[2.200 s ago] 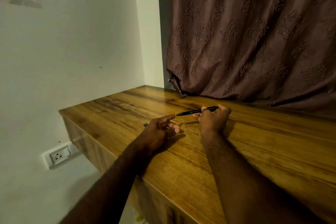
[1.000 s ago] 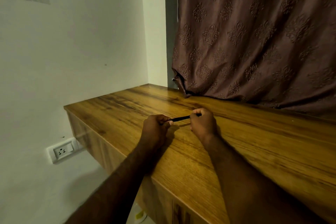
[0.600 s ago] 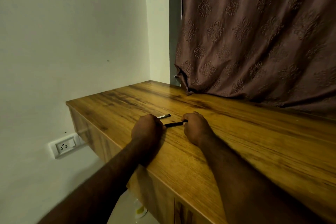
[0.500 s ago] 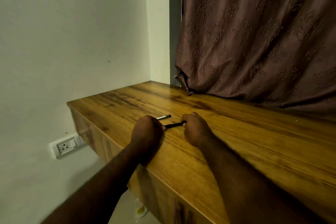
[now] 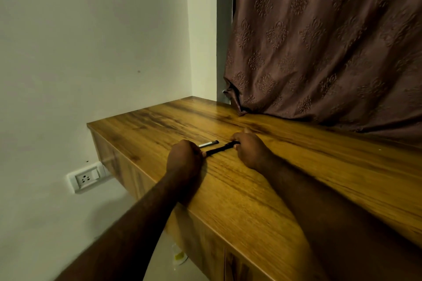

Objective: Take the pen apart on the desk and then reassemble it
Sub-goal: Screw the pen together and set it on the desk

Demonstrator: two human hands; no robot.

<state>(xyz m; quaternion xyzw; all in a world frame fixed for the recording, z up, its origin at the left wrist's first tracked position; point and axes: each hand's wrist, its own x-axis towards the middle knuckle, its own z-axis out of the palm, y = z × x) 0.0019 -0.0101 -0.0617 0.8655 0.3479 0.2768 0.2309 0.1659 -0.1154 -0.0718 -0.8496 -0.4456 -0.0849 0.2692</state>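
A slim black pen stretches low over the wooden desk between my two hands. My left hand grips its near-left end with curled fingers, knuckles up. My right hand grips the far-right end the same way. Just behind the pen a light-coloured thin part with a dark tip lies on the desk, its left end hidden behind my left hand. The pen's ends are covered by my fingers.
A brown patterned curtain hangs onto the back of the desk. The desk's left edge drops off beside a white wall with a socket plate. A small pale object lies on the floor below the desk front.
Both hands came down from above the desk to rest on it with the pen. A light thin part now lies behind the pen. Little has moved in the last half second.
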